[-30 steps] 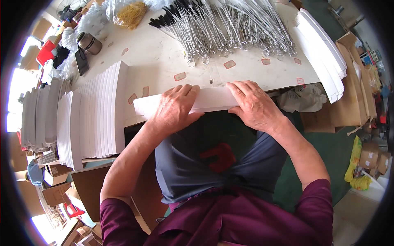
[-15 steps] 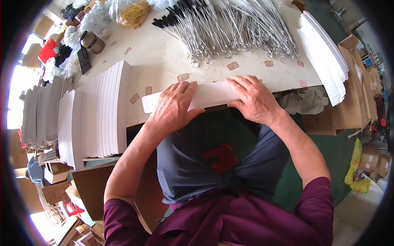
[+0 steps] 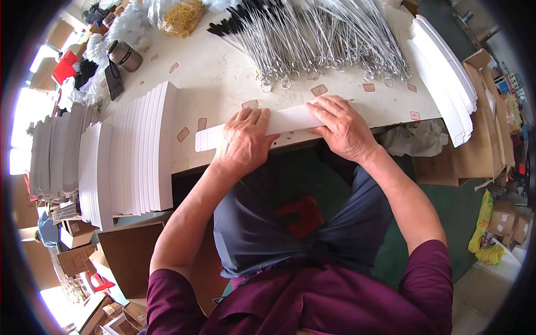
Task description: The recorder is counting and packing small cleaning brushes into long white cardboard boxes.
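Observation:
A long, narrow white paper box (image 3: 289, 119) lies near the table's front edge, tilted slightly up to the right. My left hand (image 3: 244, 135) presses over its left part, fingers on top and thumb toward the near side. At its right end my right hand (image 3: 345, 128) grips it, fingers over the top and thumb along the near edge. The box's left tip sticks out past my left hand. Beyond it lies a pile of thin metal rod brushes (image 3: 335, 47) with ring ends toward me and some black tips.
White flat cartons (image 3: 142, 151) stand in rows at the left; more white cartons (image 3: 444, 78) lie at the right. Farther back are a flask (image 3: 125, 57), a black phone (image 3: 114, 84) and a bag of yellow bands (image 3: 184, 19). A cardboard box (image 3: 486, 120) stands beyond the right edge.
The white box now shows a narrower face and sits slightly farther from the table's front edge. My left hand has shifted a little to the right; my right hand has moved slightly away from me.

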The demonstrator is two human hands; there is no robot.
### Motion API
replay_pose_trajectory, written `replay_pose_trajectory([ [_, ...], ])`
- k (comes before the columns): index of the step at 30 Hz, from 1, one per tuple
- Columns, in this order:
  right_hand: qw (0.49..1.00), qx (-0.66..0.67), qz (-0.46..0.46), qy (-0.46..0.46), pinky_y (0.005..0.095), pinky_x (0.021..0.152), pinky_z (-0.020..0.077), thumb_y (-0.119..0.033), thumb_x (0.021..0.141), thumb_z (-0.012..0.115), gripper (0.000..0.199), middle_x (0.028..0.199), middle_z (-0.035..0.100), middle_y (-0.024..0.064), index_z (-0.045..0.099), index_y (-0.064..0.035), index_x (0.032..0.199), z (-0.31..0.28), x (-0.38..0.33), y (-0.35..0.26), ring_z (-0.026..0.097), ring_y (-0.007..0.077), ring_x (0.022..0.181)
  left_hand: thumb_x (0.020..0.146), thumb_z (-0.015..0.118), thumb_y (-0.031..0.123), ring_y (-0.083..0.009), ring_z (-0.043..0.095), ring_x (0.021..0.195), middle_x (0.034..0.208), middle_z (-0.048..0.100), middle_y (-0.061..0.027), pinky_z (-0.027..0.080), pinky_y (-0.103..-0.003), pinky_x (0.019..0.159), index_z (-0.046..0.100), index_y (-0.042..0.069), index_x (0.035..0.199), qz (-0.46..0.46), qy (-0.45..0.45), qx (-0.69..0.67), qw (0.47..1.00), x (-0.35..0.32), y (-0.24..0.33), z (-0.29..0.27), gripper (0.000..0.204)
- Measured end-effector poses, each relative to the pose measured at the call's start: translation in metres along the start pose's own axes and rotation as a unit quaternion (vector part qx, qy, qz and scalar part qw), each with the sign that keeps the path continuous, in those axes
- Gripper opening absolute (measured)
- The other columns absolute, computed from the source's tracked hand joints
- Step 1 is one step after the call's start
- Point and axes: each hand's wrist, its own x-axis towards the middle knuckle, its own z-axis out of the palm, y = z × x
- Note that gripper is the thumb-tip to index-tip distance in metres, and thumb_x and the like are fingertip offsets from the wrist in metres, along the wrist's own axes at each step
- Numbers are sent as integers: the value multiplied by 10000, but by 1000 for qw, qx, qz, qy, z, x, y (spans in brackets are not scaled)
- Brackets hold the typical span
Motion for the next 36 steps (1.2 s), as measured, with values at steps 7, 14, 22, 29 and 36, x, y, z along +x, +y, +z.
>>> replay_pose_trajectory([
  [7, 999, -26, -17, -42, 431, 1170, 400, -235, 904, 735, 550, 1374, 592, 178, 590, -5, 1382, -3, -13, -8, 515, 334, 1339, 884, 759, 340, -424, 520, 1320, 1393, 582, -237, 414, -515, 1122, 537, -45, 1393, -3, 30, 24, 999, -20, 8, 14, 676],
  [14, 987, -118, -42, -103, 471, 1260, 258, -307, 898, 715, 749, 1539, 458, 230, 437, 47, 1495, 23, 0, -41, 408, 370, 1458, 851, 747, 544, -411, 383, 1468, 1586, 406, -234, 269, -534, 1230, 387, -29, 1537, 11, -49, 103, 993, -17, 24, 27, 964],
  [22, 983, -164, 60, -56, 459, 1285, 219, -338, 958, 666, 753, 1580, 418, 234, 392, 88, 1516, 13, -36, -4, 362, 342, 1501, 825, 810, 445, -428, 355, 1482, 1586, 371, -297, 263, -553, 1226, 357, -82, 1524, -25, -48, 117, 992, -52, -10, 9, 986],
  [29, 983, -168, 58, -37, 441, 1273, 250, -326, 971, 667, 712, 1569, 428, 216, 410, 68, 1506, -2, -49, 18, 368, 319, 1493, 886, 768, 298, -465, 379, 1449, 1539, 414, -323, 274, -566, 1219, 381, -109, 1494, -57, -23, 171, 983, -84, -32, 1, 827],
  [36, 996, -86, -25, -24, 437, 1197, 385, -83, 874, 690, 494, 1392, 614, 144, 597, 22, 1347, -30, -60, 0, 535, 296, 1359, 846, 764, 183, -450, 595, 1213, 1259, 638, -297, 438, -523, 1094, 558, -94, 1314, -44, -92, 81, 991, -98, 20, -58, 581],
])
